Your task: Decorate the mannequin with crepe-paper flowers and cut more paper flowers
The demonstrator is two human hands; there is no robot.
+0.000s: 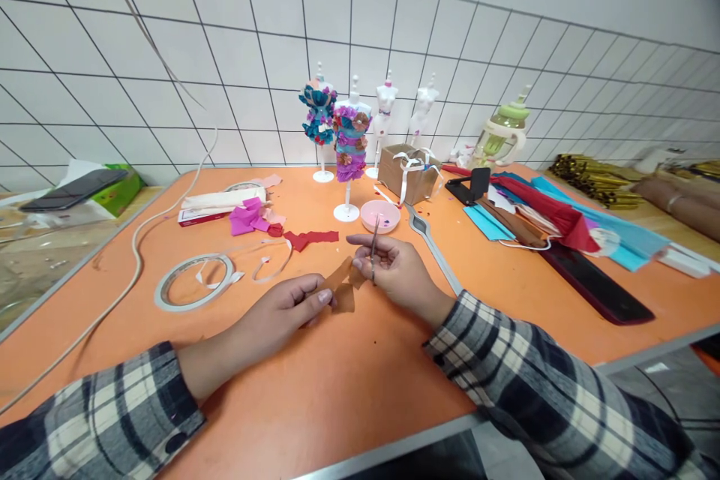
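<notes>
A strip of brown crepe paper [340, 275] stretches between my two hands above the orange table. My left hand [295, 302] pinches its near end between thumb and fingers, and a loose flap hangs down beside the thumb. At the other end, my right hand [397, 270] has its thumb and fingers closed on the paper. The same hand also holds a slim, pointed metal tool [373, 244], pointing away from me; whether it is scissors or tweezers I cannot tell. Just beyond my right fingers stands a small pink bowl [368, 219] with small bits in it.
Two decorated mannequin stands [349, 142] and two plain white ones are at the back, near a cardboard box [402, 174]. A tape roll [163, 292] and red paper scraps [315, 237] lie left. A dark phone [596, 285] and coloured paper [574, 214] lie right. A white cable [136, 259] crosses the left side.
</notes>
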